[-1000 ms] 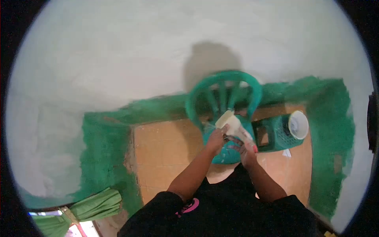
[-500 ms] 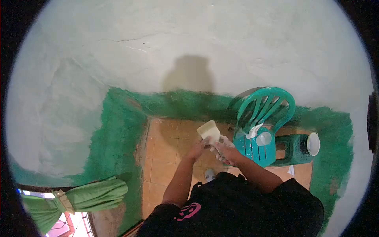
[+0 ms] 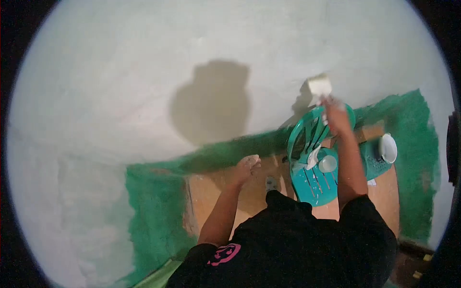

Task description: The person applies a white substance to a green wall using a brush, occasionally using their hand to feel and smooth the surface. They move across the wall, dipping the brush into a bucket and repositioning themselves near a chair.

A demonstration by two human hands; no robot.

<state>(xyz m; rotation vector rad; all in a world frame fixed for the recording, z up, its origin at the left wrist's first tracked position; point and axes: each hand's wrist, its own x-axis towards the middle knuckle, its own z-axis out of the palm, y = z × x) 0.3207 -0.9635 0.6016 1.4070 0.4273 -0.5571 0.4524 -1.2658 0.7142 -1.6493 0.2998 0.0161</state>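
Note:
A pale, squarish tool (image 3: 319,86), perhaps a scraper or spreader, is held up close to the whitish upper wall (image 3: 144,62). My right hand (image 3: 333,111) is wrapped round its lower end, blurred by motion, above the back of the green chair. My left hand (image 3: 249,166), dusted with white, hangs in front of the green lower wall band (image 3: 240,147) with its fingers curled together. Whether it has something small in it, I cannot make out.
At the right stands the green plastic chair (image 3: 308,185) bearing a clear cup (image 3: 328,164) and a crumpled white bag (image 3: 313,157). Beside it is a green stool (image 3: 374,162) with a white bowl (image 3: 388,148). Tiled floor (image 3: 211,192) lies below.
My right hand has carried the pale tool up and to the right, to the wall. My left hand has let go of it and stayed low. The view has shifted, leaving little of the curtain showing.

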